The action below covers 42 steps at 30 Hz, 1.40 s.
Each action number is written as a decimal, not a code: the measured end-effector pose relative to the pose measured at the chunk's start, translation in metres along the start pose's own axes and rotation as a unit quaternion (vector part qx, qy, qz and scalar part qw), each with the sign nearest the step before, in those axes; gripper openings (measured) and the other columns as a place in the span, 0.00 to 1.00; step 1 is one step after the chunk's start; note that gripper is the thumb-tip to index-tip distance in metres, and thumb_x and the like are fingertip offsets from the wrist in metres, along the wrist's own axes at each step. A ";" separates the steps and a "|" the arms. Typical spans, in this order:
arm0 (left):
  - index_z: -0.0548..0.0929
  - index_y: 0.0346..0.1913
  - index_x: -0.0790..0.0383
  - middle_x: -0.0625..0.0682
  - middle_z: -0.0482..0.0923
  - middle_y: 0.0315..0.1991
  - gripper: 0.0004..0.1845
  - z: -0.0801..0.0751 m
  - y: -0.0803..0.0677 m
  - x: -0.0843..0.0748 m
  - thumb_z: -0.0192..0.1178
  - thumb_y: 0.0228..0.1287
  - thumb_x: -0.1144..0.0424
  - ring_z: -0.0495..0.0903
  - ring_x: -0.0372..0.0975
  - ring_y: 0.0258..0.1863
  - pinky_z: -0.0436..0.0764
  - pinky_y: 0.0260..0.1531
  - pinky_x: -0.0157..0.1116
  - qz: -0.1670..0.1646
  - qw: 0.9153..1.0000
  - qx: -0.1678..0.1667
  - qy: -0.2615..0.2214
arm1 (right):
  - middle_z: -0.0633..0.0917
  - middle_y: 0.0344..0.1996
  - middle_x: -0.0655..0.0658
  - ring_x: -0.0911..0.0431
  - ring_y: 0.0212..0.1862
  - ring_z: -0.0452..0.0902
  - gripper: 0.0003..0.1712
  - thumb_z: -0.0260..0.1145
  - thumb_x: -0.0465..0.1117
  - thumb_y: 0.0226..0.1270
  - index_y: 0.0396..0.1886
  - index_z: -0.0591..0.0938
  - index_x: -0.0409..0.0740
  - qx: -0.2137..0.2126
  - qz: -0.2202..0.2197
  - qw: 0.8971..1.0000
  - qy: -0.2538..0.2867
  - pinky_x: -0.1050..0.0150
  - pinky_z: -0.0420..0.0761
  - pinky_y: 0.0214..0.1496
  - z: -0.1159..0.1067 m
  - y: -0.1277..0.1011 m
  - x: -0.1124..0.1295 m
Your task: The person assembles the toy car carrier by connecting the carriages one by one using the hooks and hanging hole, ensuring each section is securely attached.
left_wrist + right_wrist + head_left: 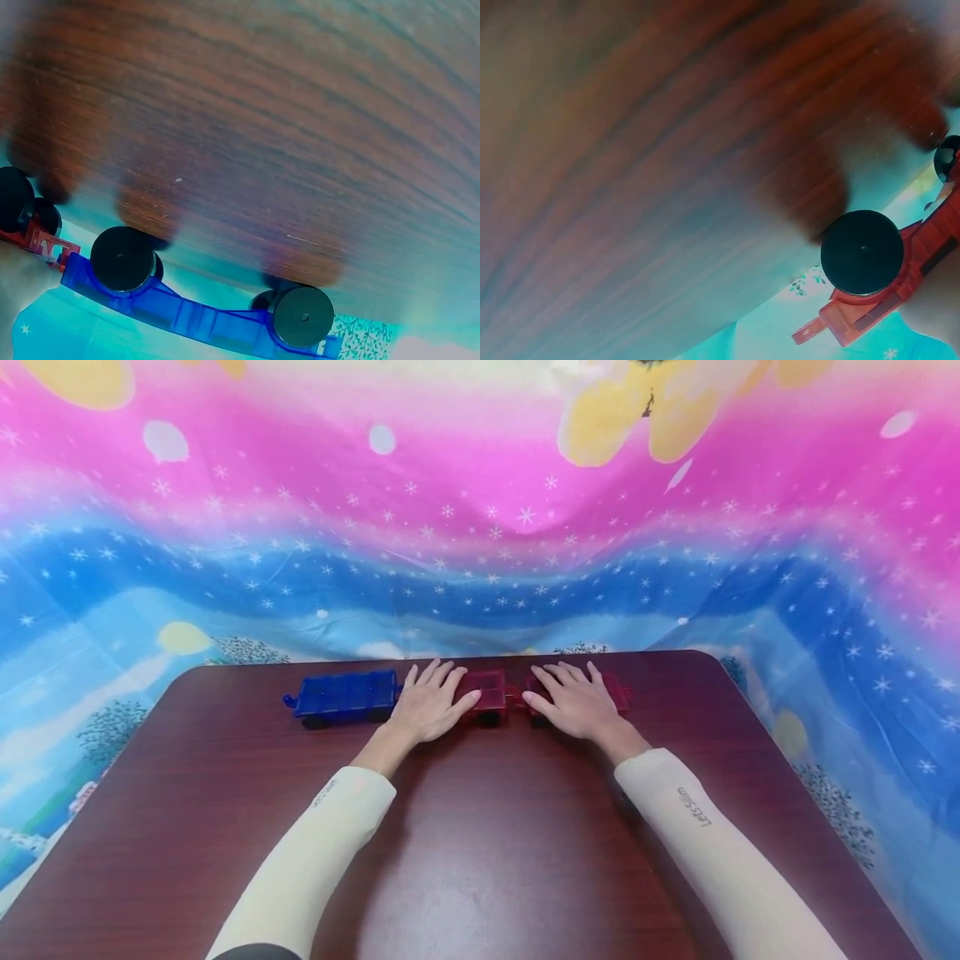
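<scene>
In the head view, three toy train cars stand in a row near the table's far edge. My left hand [429,700] lies over the left part of the middle red car [489,691], its fingers extended forward. My right hand [573,697] rests on the right-hand red car [617,692] and covers much of it. To the left of my left hand is the blue car [345,695]. The left wrist view shows the blue car [199,319] hooked to a red car [37,238]. A red car's end hook [808,331] and black wheel [862,253] appear in the right wrist view.
The cars stand on a dark wood-grain table [472,860] with rounded far corners. A patterned pink and blue cloth [487,552] hangs behind the table and along its sides.
</scene>
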State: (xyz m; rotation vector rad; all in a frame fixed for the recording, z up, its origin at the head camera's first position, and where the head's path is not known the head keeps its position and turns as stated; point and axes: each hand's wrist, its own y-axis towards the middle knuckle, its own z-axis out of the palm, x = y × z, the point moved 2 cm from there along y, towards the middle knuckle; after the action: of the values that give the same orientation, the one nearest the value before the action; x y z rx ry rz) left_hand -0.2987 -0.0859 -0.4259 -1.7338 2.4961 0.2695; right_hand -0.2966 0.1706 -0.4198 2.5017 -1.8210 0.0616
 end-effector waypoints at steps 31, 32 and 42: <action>0.55 0.72 0.44 0.51 0.54 0.73 0.41 0.001 0.002 -0.003 0.25 0.61 0.26 0.45 0.48 0.75 0.41 0.71 0.55 0.001 0.999 0.021 0.035 | 0.61 0.71 0.47 0.46 0.73 0.50 0.47 0.27 0.78 0.60 0.74 0.53 0.62 -0.002 0.002 1.000 -0.007 0.37 0.38 0.72 0.002 0.004 -0.001; 0.55 0.72 0.44 0.51 0.53 0.73 0.42 0.001 0.002 -0.004 0.24 0.61 0.26 0.45 0.48 0.75 0.40 0.71 0.55 0.002 0.999 0.023 0.036 | 0.61 0.71 0.47 0.47 0.73 0.50 0.46 0.27 0.78 0.60 0.74 0.54 0.62 -0.002 0.004 1.000 -0.009 0.37 0.39 0.72 0.002 0.004 -0.001; 0.57 0.72 0.44 0.51 0.53 0.74 0.42 -0.002 0.001 -0.004 0.25 0.61 0.26 0.43 0.49 0.75 0.39 0.72 0.54 -0.002 0.999 0.021 0.036 | 0.62 0.71 0.48 0.47 0.74 0.50 0.45 0.30 0.77 0.61 0.73 0.57 0.62 -0.027 0.005 1.000 0.004 0.36 0.35 0.72 0.001 0.003 0.003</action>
State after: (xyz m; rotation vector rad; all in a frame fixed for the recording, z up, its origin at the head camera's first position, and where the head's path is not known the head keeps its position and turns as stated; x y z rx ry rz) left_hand -0.2985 -0.0825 -0.4231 -1.7628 2.5274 0.1568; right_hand -0.2983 0.1670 -0.4206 2.4537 -1.8061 0.0220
